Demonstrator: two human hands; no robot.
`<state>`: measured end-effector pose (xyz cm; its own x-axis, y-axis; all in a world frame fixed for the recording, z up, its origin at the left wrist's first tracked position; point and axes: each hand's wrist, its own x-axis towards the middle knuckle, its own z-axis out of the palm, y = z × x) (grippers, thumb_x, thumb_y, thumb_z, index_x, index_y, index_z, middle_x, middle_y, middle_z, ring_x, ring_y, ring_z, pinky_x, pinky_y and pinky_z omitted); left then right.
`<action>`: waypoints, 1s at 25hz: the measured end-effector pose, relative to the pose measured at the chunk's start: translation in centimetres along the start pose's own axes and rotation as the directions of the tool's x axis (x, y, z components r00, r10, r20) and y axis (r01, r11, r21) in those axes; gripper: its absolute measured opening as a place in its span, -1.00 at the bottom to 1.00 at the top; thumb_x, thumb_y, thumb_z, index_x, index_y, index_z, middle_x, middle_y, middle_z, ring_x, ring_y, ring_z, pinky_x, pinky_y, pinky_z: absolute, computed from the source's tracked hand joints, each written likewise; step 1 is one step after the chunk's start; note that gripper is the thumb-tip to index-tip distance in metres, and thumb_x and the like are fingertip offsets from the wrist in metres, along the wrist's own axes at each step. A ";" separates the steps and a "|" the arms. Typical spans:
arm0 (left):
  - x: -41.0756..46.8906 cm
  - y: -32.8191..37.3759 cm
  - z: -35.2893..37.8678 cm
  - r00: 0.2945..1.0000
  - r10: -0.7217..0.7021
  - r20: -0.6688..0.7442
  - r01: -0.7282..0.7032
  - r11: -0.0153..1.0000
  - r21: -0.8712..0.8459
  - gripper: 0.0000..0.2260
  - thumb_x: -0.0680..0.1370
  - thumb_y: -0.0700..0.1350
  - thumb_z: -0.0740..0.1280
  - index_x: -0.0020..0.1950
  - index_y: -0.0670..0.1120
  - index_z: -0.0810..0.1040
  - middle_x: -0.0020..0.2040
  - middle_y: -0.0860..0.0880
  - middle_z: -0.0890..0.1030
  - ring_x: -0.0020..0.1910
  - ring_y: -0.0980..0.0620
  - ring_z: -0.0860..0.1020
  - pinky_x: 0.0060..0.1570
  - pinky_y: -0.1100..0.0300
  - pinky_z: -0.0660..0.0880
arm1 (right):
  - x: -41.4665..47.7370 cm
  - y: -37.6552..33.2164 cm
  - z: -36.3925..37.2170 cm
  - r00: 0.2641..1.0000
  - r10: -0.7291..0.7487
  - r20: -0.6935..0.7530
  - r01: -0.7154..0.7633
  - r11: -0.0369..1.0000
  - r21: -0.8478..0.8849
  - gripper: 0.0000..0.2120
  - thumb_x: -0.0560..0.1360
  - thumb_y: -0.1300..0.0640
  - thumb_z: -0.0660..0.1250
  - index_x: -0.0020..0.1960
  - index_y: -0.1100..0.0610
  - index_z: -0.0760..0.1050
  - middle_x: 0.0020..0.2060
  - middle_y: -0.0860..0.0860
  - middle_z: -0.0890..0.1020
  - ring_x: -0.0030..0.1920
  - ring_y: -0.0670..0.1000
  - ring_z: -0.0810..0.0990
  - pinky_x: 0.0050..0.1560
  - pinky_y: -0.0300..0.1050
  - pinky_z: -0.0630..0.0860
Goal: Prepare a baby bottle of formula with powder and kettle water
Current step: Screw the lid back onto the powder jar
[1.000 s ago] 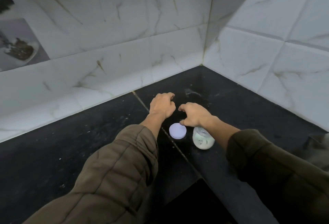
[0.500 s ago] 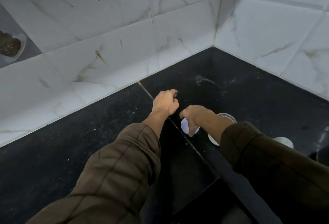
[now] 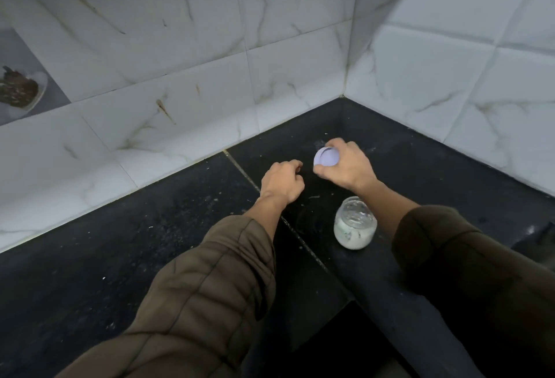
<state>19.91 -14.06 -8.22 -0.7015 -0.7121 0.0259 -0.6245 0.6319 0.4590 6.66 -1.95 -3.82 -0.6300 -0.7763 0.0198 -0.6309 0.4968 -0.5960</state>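
A clear baby bottle [image 3: 355,224] stands upright and uncapped on the black counter [image 3: 150,251], with white content in its lower part. My right hand [image 3: 345,167] is above and behind it, fingers closed around a round lilac cap [image 3: 326,158] lifted off the counter. My left hand [image 3: 282,181] hovers to the left of the cap, its fingers curled in with nothing visible in them. Brown jacket sleeves cover both forearms.
White marble-pattern tiled walls [image 3: 300,47] meet in a corner behind the hands. A grout seam [image 3: 300,236] runs diagonally across the counter. A dark opening [image 3: 330,347] drops away at the counter's front edge. A dark object [image 3: 537,242] sits at the far right.
My right hand has lifted the lilac cap off the counter and moved it back toward the corner. The bottle now shows fully, uncovered by the arm. The left hand stays almost where it was.
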 end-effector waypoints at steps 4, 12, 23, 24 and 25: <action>-2.0 3.0 0.7 1.000 0.014 0.024 -0.013 1.000 -0.022 -0.56 0.60 -0.14 0.26 0.50 0.03 0.52 0.36 -0.02 0.63 0.38 -0.10 0.52 0.35 0.02 0.48 | -3.8 1.6 -1.5 0.988 0.087 -0.124 -0.049 0.958 0.282 -0.41 0.38 -0.03 0.59 0.24 0.04 0.33 0.11 0.04 0.55 0.06 0.07 0.58 -0.05 -0.14 0.46; -6.5 5.5 2.9 0.982 -0.020 0.186 0.036 0.996 -0.083 -0.40 0.52 -0.09 0.39 0.57 0.01 0.40 0.43 0.03 0.56 0.44 -0.08 0.46 0.38 -0.01 0.45 | -9.6 4.0 -2.4 0.990 0.070 -0.120 -0.079 0.994 -0.070 -0.56 0.39 -0.25 0.52 -0.24 0.03 0.38 -0.21 -0.02 0.58 -0.11 0.08 0.58 -0.21 -0.04 0.46; -8.4 6.4 6.3 0.980 0.030 0.195 0.014 0.975 -0.221 -0.36 0.26 0.19 0.64 0.26 0.09 0.54 0.11 0.09 0.63 0.18 -0.02 0.55 0.17 -0.04 0.55 | -11.8 5.0 -2.0 0.997 0.074 -0.027 -0.078 0.962 -0.262 -0.54 0.43 -0.28 0.47 -0.06 0.09 0.46 -0.10 0.03 0.62 -0.08 0.07 0.58 -0.18 -0.05 0.45; -8.5 6.3 6.5 0.982 0.028 0.187 0.014 0.976 -0.219 -0.38 0.26 0.20 0.64 0.24 0.08 0.54 0.10 0.09 0.63 0.17 -0.02 0.55 0.17 -0.04 0.55 | -11.8 5.0 -1.9 0.997 0.074 -0.027 -0.078 0.957 -0.278 -0.54 0.43 -0.28 0.48 -0.04 0.09 0.45 -0.08 0.03 0.62 -0.07 0.07 0.57 -0.16 -0.05 0.45; -8.5 6.3 6.6 0.983 0.027 0.184 0.014 0.976 -0.218 -0.39 0.26 0.21 0.64 0.23 0.07 0.54 0.09 0.08 0.62 0.16 -0.02 0.54 0.16 -0.04 0.55 | -11.7 5.0 -1.8 0.997 0.073 -0.023 -0.077 0.951 -0.300 -0.53 0.43 -0.28 0.48 -0.02 0.08 0.43 -0.05 0.03 0.62 -0.05 0.07 0.57 -0.14 -0.05 0.46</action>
<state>19.65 -2.06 -11.39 -0.7693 -0.6265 -0.1251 -0.5444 0.5403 0.6417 10.08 10.27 -5.62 -0.6848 -0.7287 -0.0051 -0.6874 0.6483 -0.3274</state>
